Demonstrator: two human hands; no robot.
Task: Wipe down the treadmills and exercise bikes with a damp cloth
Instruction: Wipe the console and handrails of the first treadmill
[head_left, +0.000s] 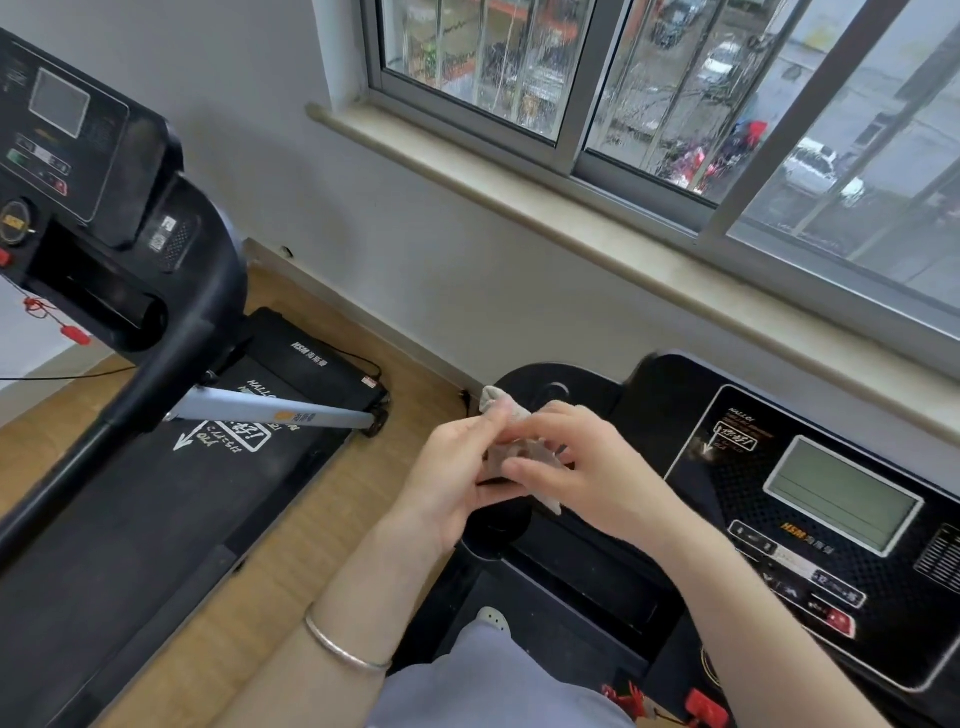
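Cloth (503, 406) sits pinched by left hand (453, 475) and right hand (592, 470) above treadmill console (810, 525) near window (670, 78).

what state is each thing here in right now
small grey-beige cloth: bunched up, held between both hands
left hand: grips the cloth
right hand: pinches the cloth
near black treadmill's grey screen: blank
far black treadmill's grey screen: blank
red safety clip: dangling on its cord from the far treadmill
grey-framed window glass: streaked with rain
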